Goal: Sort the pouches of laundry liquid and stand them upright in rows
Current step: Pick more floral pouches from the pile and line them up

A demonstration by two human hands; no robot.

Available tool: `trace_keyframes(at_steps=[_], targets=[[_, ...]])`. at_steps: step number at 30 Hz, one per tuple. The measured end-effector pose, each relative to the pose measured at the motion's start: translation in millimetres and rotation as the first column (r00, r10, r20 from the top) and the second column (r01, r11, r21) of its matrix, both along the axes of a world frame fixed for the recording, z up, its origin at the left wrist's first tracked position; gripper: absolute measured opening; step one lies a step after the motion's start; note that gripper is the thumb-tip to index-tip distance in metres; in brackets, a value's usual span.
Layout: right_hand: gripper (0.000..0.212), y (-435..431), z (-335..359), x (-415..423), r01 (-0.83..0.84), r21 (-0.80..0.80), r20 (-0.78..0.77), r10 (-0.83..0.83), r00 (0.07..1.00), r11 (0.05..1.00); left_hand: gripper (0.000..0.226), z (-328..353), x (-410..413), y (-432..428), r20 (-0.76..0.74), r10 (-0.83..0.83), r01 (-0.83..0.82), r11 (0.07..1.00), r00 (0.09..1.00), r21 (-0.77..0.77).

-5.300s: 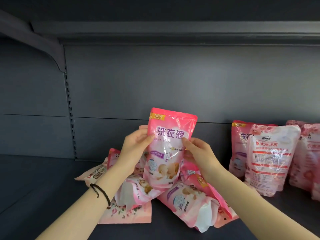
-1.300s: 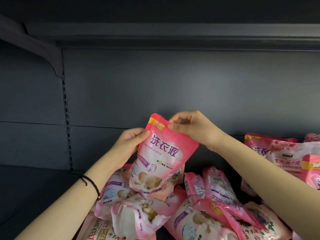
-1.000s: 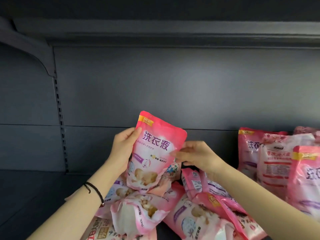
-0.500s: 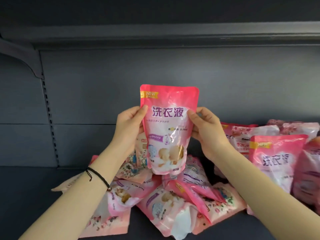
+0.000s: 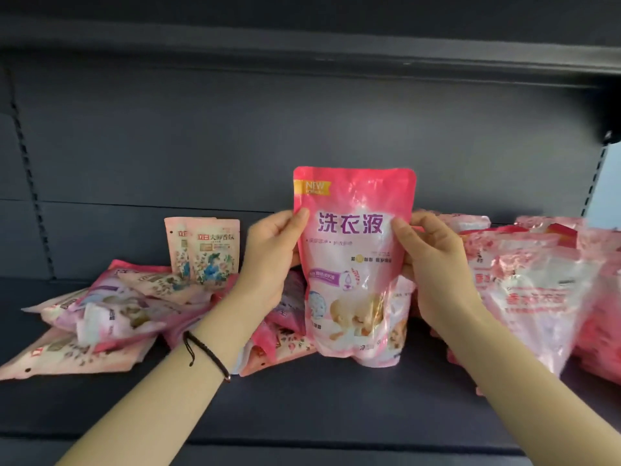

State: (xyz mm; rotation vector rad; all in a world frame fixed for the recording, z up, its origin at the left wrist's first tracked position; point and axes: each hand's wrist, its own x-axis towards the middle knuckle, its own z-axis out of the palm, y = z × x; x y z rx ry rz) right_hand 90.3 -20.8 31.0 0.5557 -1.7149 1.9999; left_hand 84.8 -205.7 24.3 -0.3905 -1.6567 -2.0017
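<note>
step: placing | left hand (image 5: 268,260) and right hand (image 5: 433,264) clamp pink pouch (image 5: 353,264) upright, apparently touching shelf (image 5: 336,405) | next: set beside standing pouches (image 5: 537,297), release

The scene is dim: the dark grey metal shelf (image 5: 302,405) and its matt grey back panel (image 5: 201,146) swallow most of the light. Soft, even light comes from the viewer's side and falls on the glossy pink plastic pouch with purple lettering (image 5: 353,264), whose film shows white glare streaks across its upper half. The left hand (image 5: 268,260) and the right hand (image 5: 433,264) are evenly lit and fairly sharp. The pink and white pouches at the shelf's right end (image 5: 537,297) are smeared by blur, their print unreadable. Only faint shadows lie beneath the pouches. The dark overhead shelf board (image 5: 302,45) bows with wide-angle distortion.
</note>
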Motion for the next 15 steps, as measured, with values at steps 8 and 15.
trace_keyframes(at_steps=[8, 15], targets=[[0.034, 48.8, -54.5, -7.5, 0.062, -0.013, 0.174, -0.059, 0.983, 0.998, 0.025, -53.7, -0.6, 48.5, 0.125, 0.004, 0.010, 0.994, 0.992, -0.111], [0.030, 52.3, -42.8, -2.6, 0.140, 0.215, -0.001, -0.143, 0.990, 0.967, 0.025, -46.6, 7.8, 34.2, 0.035, -0.092, 0.098, 0.886, 0.995, -0.454]])
